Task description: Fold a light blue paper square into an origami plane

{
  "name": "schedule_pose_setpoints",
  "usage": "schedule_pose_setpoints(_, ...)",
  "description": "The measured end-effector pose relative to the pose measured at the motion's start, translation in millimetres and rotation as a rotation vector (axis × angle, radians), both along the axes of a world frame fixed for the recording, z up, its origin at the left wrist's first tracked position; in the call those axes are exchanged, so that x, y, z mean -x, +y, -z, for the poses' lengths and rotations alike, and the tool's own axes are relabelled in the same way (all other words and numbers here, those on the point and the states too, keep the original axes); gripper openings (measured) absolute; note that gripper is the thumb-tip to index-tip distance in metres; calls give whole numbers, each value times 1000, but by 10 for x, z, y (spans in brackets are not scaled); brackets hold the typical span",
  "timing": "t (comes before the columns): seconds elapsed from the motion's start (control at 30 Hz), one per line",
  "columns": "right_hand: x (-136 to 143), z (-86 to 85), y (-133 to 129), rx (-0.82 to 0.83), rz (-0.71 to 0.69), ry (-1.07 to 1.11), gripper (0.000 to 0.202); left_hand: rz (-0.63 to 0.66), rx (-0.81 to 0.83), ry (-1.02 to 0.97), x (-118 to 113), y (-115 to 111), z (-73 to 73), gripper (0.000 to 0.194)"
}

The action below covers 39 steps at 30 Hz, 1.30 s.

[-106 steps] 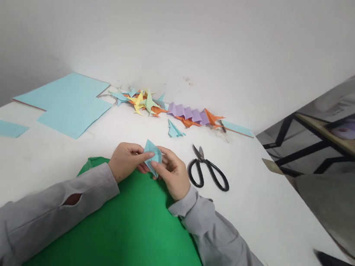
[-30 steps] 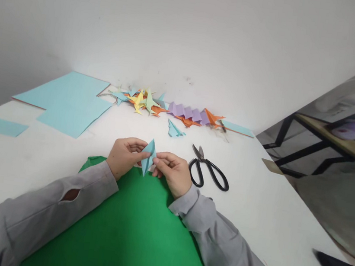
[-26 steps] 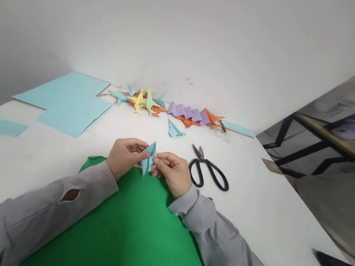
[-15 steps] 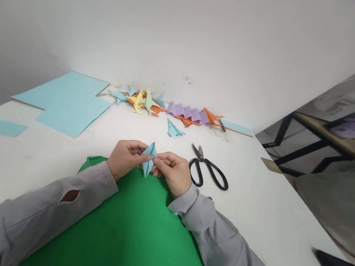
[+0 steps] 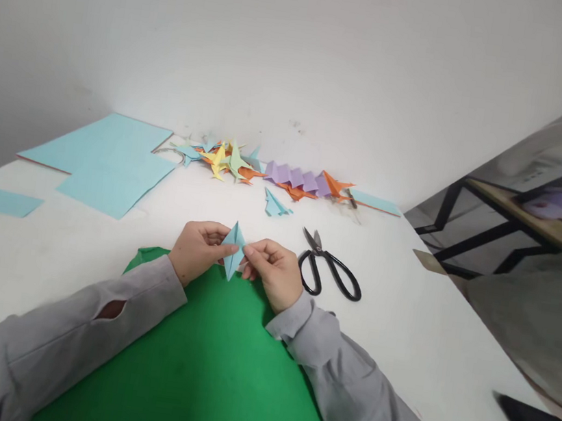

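Note:
A small light-blue folded paper, diamond-shaped with a crease down its middle, is held upright between my two hands. My left hand pinches its left side, thumb across the front and fingers behind. At the right corner, the thumb and fingertips of my right hand are closed on the paper's edge. Just right of that hand lie black-handled scissors with the blades slightly apart, pointing away from me. Beyond the hands rests a blue folded paper figure.
Folded paper figures in several colours and a purple pleated strip line the wall. Blue sheets and a small blue rectangle lie left on the white table. Green cloth is beneath my arms.
The folded blue paper has turned slightly and shifted a little left, its crease now closer to vertical. My right fingertips have moved slightly along its right edge.

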State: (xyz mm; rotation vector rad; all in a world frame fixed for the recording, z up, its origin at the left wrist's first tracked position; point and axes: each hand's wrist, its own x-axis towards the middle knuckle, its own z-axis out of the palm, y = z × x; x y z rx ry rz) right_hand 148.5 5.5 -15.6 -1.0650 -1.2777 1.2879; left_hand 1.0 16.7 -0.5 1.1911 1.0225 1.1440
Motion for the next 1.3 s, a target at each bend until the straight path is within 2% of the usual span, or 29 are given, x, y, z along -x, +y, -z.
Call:
schedule_pose_setpoints(0.13, 9, -7, -9, -42, 14, -30, 25, 4, 7, 4, -7, -2, -6, 26)
schedule_pose_setpoints(0.3, 16, -7, -12, -40, -4, -11, 26, -42, 17, -15, -8, -4, -5, 44)
schedule_pose_setpoints(0.5, 12, -8, 1, -2, -9, -27, 29, 27, -25, 29, -12, 1, -1, 24)
schedule_pose_setpoints(0.73, 7, -34, -21, -21, -14, -43, 28, 41, -90, 78, -9, -8, -7, 20)
schedule_pose_setpoints(0.97, 25, -72, -35, 14, -107, -66, 31, 62, -122, 117, 1, -13, -35, 18)
schedule_pose_setpoints(1.3, 39, -45, -44, 53, -81, -115, 21, 106, -256, 231, 18, 10, 48, 21)
